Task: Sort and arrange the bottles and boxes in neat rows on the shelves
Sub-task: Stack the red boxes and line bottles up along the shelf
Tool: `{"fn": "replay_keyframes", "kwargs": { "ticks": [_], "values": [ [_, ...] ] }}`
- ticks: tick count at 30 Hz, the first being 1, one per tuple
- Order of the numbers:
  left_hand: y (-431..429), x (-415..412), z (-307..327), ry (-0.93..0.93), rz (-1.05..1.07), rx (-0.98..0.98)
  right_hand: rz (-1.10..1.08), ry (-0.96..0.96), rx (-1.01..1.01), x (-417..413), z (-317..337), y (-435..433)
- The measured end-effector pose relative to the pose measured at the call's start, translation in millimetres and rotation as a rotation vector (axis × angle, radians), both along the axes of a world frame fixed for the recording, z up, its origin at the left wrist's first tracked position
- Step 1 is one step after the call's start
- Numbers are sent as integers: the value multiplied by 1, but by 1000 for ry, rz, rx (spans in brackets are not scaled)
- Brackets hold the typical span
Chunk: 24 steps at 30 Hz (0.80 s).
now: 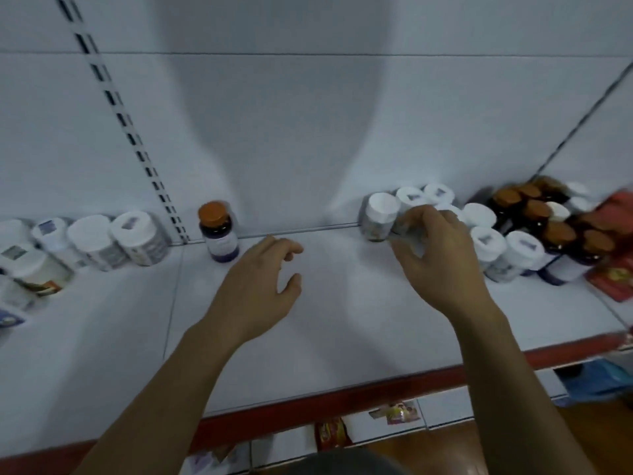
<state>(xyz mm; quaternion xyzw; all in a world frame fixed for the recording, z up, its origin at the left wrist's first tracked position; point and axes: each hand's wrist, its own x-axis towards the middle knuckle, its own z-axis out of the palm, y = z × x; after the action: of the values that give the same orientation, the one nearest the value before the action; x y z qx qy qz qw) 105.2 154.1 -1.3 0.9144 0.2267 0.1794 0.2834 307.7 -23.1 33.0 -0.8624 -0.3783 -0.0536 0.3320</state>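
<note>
Several white-capped bottles (486, 241) stand in a tight group at the back right of the white shelf (308, 344), close to the rear wall. The right hand (442, 258) is at the left end of this group, with fingers and thumb curled round one white bottle (399, 231), which is mostly hidden and blurred. The left hand (253, 289) hovers above the shelf with loosely bent fingers and holds nothing. Near it, to its left, a dark bottle (218, 234) with an orange cap stands upright and alone. More orange-capped bottles (548, 221) crowd at the right, beside red packets (613, 279). Other white bottles (116, 240) stand at the far left.
</note>
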Motion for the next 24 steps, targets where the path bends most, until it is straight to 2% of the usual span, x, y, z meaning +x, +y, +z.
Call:
{"fn": "replay_keyframes", "kwargs": {
  "ticks": [3,6,9,12,14,18,20,24],
  "values": [
    [-16,67,2,6,-36,-19,-111,-99,-300,37,1,-33],
    [-26,131,-1,-40,25,-159,-49,-164,-563,53,7,-44],
    [-30,177,-14,-101,167,-330,38,-194,-656,63,9,-48],
    [-36,194,-33,-80,247,-400,99,-204,-662,75,10,-52],
    [-37,197,-41,-111,281,-448,136,-177,-579,82,11,-56],
    [-32,177,-21,-547,326,-946,212,75,-118,85,12,-63],
    [-33,152,-4,-683,311,-1124,275,311,112,80,10,-60],
    [-45,92,8,-820,265,-1302,419,860,437,55,3,-36]
  ]
}}
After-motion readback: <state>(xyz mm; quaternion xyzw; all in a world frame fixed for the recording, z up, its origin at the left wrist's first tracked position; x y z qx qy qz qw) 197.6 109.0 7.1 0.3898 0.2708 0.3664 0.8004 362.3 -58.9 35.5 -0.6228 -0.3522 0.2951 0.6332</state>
